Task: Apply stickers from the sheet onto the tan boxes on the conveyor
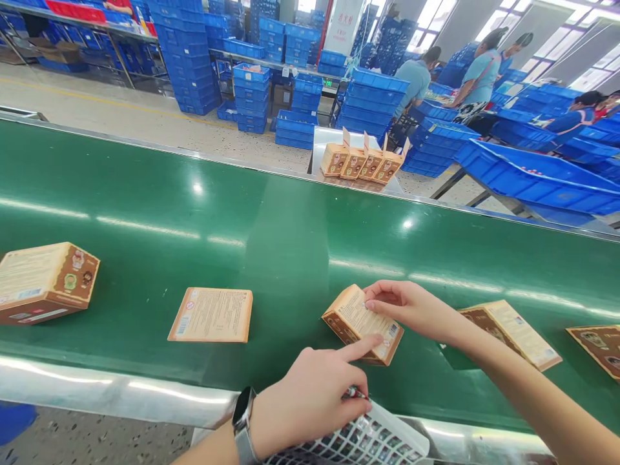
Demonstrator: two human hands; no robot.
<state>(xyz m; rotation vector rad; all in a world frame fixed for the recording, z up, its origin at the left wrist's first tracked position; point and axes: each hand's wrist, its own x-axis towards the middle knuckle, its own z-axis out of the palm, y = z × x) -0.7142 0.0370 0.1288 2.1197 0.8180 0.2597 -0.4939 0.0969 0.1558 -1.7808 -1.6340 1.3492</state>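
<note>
A printed cardboard box (361,323), cream and brown, lies tilted on the green belt under both my hands. My right hand (404,307) reaches over its upper end, thumb and fingers pinched together against the cream face. At those fingertips shows a tiny pale spot, too small to name. With its index finger stretched onto the lower part of that face, my left hand (324,394) wears a watch (243,410). Its thumb and other fingers are closed on a small red-and-white item (356,392), mostly hidden. Below that hand is a white lattice basket (402,433) with small dark pieces showing through.
Along the green conveyor belt (285,226) lie a flat-looking box (213,314), another box (53,281) at left and more boxes (513,329) at right. Several open-flapped boxes (358,161) stand beyond the far edge. Blue crates (372,100) and people fill the background.
</note>
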